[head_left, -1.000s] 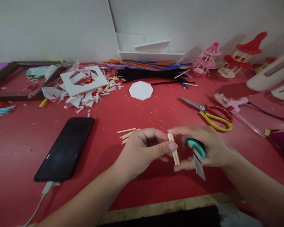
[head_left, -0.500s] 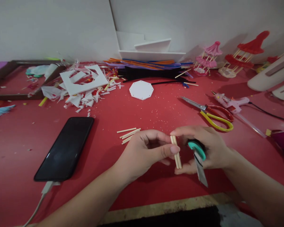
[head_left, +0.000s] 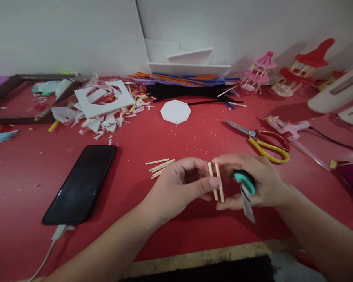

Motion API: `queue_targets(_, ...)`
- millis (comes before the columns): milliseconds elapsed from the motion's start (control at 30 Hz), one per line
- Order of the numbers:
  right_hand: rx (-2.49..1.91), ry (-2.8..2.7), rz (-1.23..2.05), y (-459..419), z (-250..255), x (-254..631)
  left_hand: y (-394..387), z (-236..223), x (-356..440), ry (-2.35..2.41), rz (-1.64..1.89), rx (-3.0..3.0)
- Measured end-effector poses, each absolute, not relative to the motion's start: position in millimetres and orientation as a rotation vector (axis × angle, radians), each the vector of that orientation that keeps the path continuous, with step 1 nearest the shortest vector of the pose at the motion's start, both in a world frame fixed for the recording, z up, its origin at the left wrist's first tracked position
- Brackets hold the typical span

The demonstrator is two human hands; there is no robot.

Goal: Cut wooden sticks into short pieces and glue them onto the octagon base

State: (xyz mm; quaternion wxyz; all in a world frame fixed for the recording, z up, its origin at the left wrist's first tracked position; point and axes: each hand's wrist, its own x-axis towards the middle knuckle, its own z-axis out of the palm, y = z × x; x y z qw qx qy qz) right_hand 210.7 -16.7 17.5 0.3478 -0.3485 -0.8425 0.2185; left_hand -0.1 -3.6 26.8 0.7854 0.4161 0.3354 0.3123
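Observation:
Two short wooden sticks (head_left: 213, 188) are pinched between the thumb and fingers of my left hand (head_left: 184, 186), with a narrow gap between them. My right hand (head_left: 259, 182) is wrapped round a utility knife (head_left: 244, 184) with a teal handle, its blade angled down toward the table. The thumb and forefinger of that hand reach to the two ends of the right-hand stick; whether they touch it is hard to see. Several similar loose sticks (head_left: 159, 167) lie on the red table just beyond my left hand. A white octagonal board (head_left: 175, 111) with small holes lies farther back.
A black phone (head_left: 80, 184) on a cable lies left. White foam scraps (head_left: 104, 100) are heaped behind it. Scissors (head_left: 255, 135) and a pink glue gun (head_left: 288, 126) are at right. Pipe cleaners (head_left: 188, 84) and small carousel-like models (head_left: 258, 72) stand along the back.
The two sticks, side by side before, are now apart, and the left one has slid up relative to the other. Both hands have risen slightly.

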Motion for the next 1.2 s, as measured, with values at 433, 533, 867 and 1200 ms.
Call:
queue_targets(433, -0.929, -2.098, 0.571, -15.0, 12.0, 211.5, 36.5, 33.3, -54.3, 1.566, 0.193, 2.679)
queue_targets(533, -0.949, -2.154, 0.557, -14.8, 12.8, 212.0, 33.3, 35.0, -50.1, 1.552, 0.333, 2.602)
queue_targets(867, -0.904, -2.454, 0.398, -17.1, 12.3, 205.2, 6.1, 30.7, -9.4, 0.927, 0.645, 1.276)
queue_targets(1200, -0.768, -2.174, 0.474, -13.6, 22.2, 207.1, 3.5, 29.0, -11.0, 0.899, 0.650, 1.389)
